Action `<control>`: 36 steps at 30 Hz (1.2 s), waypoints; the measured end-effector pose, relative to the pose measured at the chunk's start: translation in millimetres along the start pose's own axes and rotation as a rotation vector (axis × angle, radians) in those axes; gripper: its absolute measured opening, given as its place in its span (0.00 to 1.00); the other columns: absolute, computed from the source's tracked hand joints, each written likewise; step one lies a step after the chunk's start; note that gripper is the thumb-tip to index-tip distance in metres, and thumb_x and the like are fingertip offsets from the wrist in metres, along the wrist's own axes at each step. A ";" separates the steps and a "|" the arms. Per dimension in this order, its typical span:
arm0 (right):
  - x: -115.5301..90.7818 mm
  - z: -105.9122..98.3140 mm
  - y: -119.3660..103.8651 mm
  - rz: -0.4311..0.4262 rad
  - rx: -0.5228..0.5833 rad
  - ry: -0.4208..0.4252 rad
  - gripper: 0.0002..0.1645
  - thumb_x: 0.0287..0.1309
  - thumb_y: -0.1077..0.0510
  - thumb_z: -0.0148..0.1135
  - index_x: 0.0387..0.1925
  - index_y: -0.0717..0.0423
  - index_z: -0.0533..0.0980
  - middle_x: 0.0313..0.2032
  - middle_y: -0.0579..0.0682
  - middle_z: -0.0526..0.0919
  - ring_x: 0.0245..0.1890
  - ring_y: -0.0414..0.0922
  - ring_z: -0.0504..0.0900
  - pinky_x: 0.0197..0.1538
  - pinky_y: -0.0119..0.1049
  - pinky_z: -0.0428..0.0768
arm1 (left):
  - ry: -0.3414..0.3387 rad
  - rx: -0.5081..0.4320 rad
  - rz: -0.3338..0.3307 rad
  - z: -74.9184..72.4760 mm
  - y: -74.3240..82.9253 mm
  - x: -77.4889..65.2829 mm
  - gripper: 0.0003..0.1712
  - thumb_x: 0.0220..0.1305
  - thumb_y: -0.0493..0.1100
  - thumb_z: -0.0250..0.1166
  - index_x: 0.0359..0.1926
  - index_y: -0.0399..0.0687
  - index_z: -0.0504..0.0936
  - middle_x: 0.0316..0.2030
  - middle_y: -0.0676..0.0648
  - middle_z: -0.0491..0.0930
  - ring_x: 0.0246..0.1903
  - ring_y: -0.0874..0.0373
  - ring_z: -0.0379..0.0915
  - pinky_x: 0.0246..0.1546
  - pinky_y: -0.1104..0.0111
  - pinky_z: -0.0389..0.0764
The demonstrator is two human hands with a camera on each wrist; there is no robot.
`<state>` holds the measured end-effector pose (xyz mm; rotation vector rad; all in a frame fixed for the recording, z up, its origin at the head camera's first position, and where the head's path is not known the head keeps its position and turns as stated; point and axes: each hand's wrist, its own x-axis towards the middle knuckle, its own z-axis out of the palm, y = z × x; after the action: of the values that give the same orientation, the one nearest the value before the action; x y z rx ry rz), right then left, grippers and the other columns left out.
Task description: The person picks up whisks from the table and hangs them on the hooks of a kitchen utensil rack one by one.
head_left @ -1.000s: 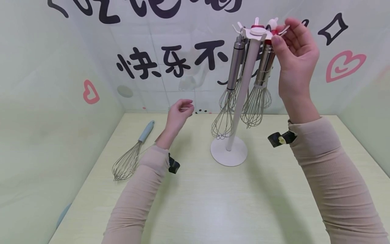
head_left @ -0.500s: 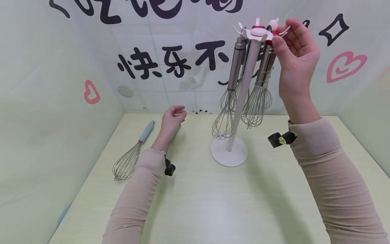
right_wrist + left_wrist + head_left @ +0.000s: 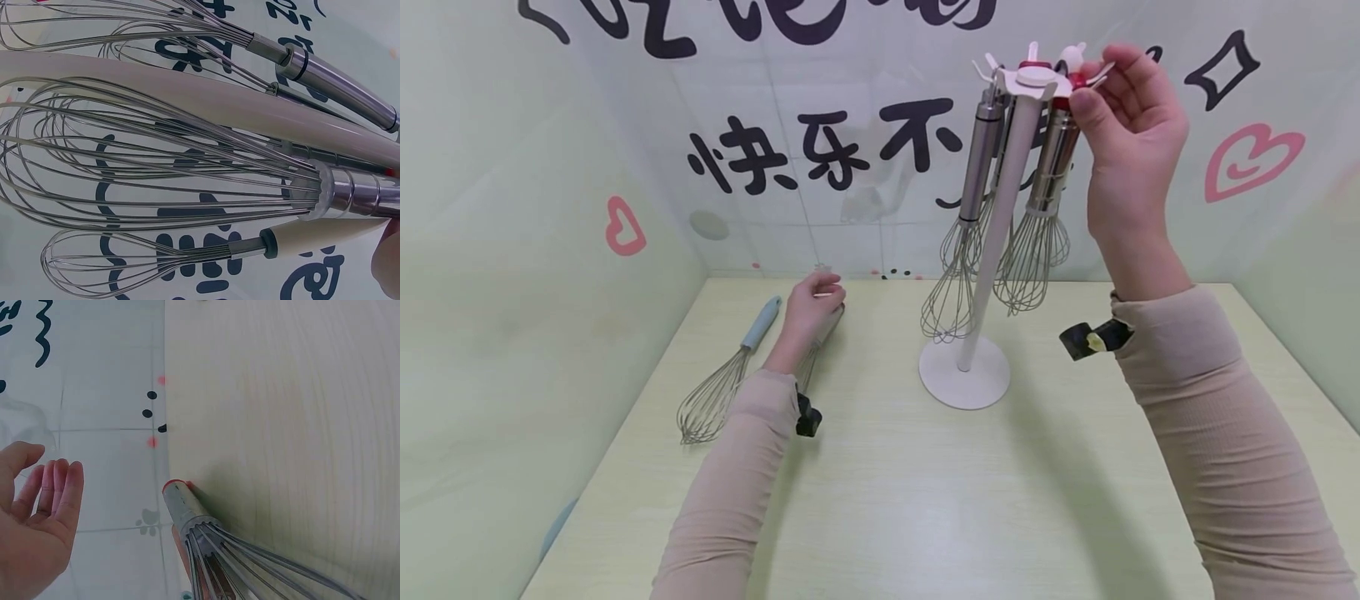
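My left hand (image 3: 811, 312) is over a metal whisk (image 3: 808, 367) lying at the table's back left, partly hidden by the hand. In the left wrist view that whisk's handle (image 3: 187, 503) is apart from the loosely bent fingers. My right hand (image 3: 1138, 142) is raised at the top of a white whisk stand (image 3: 1000, 217), thumb and fingers round one of its hooks. Several whisks hang there, among them a silver-handled whisk (image 3: 980, 158) and a thicker steel whisk (image 3: 1051, 175). In the right wrist view a cream-handled whisk (image 3: 312, 237) hangs beside the thumb.
A blue-handled whisk (image 3: 762, 323) lies on the table (image 3: 910, 517), left of my left hand. The stand's round base (image 3: 936, 387) rests at the middle back. A printed backdrop (image 3: 880, 167) rises behind the table.
My left hand has moved left and down toward the table, and the whisk under it now shows. My right hand has stayed at the stand's top.
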<state>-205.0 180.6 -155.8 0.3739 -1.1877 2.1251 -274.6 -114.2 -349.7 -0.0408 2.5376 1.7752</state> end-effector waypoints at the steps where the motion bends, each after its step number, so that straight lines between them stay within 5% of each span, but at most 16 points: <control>1: 0.2 0.1 0.1 0.001 0.003 -0.002 0.16 0.48 0.75 0.65 0.40 0.64 0.76 0.34 0.53 0.81 0.36 0.44 0.76 0.40 0.28 0.77 | -0.001 0.011 -0.004 -1.1 -1.6 -0.3 0.22 0.68 0.38 0.56 0.61 0.39 0.71 0.55 0.37 0.75 0.55 0.46 0.74 0.58 0.60 0.78; 19: 1.3 -0.3 -1.4 0.006 0.011 -0.028 0.14 0.49 0.76 0.64 0.38 0.64 0.76 0.34 0.53 0.80 0.35 0.44 0.75 0.39 0.28 0.77 | -0.014 0.165 -0.082 -21.6 -37.2 0.9 0.24 0.68 0.37 0.55 0.63 0.35 0.68 0.58 0.35 0.74 0.59 0.43 0.70 0.61 0.56 0.74; 36: 1.7 -1.5 -1.4 0.010 0.012 -0.026 0.14 0.49 0.75 0.64 0.39 0.64 0.76 0.34 0.54 0.80 0.35 0.44 0.75 0.39 0.28 0.77 | -0.026 0.247 -0.090 -23.1 -49.2 1.6 0.22 0.66 0.33 0.56 0.61 0.35 0.71 0.58 0.35 0.75 0.59 0.43 0.71 0.61 0.58 0.76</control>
<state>-205.3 183.1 -154.8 0.4030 -1.1937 2.1428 -274.3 -152.7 -388.0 -0.1196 2.6694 1.4113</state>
